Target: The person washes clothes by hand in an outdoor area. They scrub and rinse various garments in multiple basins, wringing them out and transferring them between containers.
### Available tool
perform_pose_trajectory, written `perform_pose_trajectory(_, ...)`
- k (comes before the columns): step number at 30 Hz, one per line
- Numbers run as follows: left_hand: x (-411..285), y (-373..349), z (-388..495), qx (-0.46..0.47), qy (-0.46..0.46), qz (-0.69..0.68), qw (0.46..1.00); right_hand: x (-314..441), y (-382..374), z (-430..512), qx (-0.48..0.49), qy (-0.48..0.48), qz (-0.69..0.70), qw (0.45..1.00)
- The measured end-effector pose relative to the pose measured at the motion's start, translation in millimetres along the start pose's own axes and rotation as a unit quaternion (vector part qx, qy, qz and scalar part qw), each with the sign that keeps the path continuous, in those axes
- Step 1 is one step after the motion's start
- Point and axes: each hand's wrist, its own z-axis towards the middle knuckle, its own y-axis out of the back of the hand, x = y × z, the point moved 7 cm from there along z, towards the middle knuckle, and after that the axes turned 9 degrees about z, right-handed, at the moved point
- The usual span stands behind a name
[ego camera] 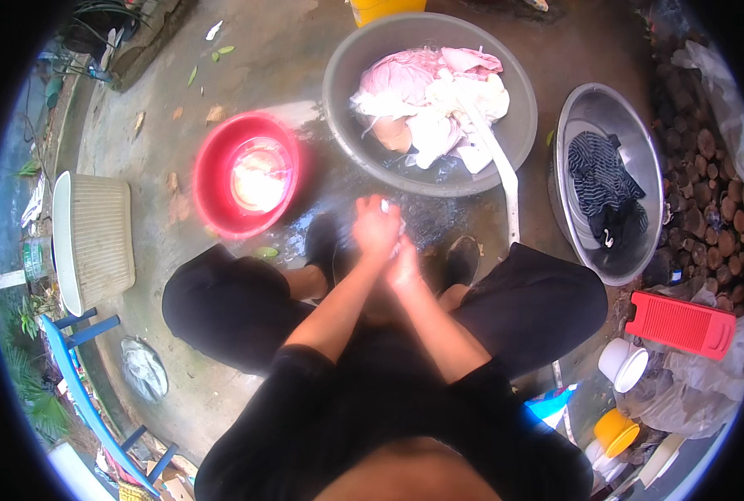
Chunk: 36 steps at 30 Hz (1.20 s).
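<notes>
My left hand [377, 228] and my right hand [404, 263] are pressed together between my knees, both closed around a small wet white cloth [399, 241] that mostly hides inside them. Just beyond them stands a wide grey basin [340, 134] with pink and white laundry [431, 113] in it. A white hose [500, 156] runs over its near rim. Left of my hands sits a red plastic basin [206, 188] holding water. To the right, a metal basin [566, 206] contains dark striped clothing [603, 175].
A cream ribbed tub [99, 241] and a blue stool [77, 382] lie at the left. At the right are a red washboard [681, 324], a white tub [622, 364], a yellow tub [616, 432] and stacked logs [706, 219]. A yellow bucket [387, 9] stands behind the grey basin.
</notes>
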Motion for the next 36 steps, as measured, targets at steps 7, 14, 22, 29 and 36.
perform_pose_trajectory(7, -4, -35, -27, 0.082, 0.003, -0.146, 0.986, 49, -14, -7, 0.053, 0.193, -0.128, 0.971)
perform_pose_trajectory(14, -2, -14, -18, 0.088, -0.046, -0.299, 0.949, 34, -43, -26, 0.099, 0.148, -0.258, 0.950)
perform_pose_trajectory(22, 10, -21, -19, -0.053, -0.029, -0.321, 0.945, 27, -47, -33, 0.112, 0.074, -0.239, 0.962)
perform_pose_trajectory(29, 3, -52, -19, 0.078, -0.041, -0.306, 0.948, 28, -60, -31, 0.136, 0.066, -0.255, 0.955)
perform_pose_trajectory(36, -3, -130, -19, 0.068, -0.099, 0.233, 0.965, 47, -50, -41, 0.011, 0.167, -0.180, 0.969)
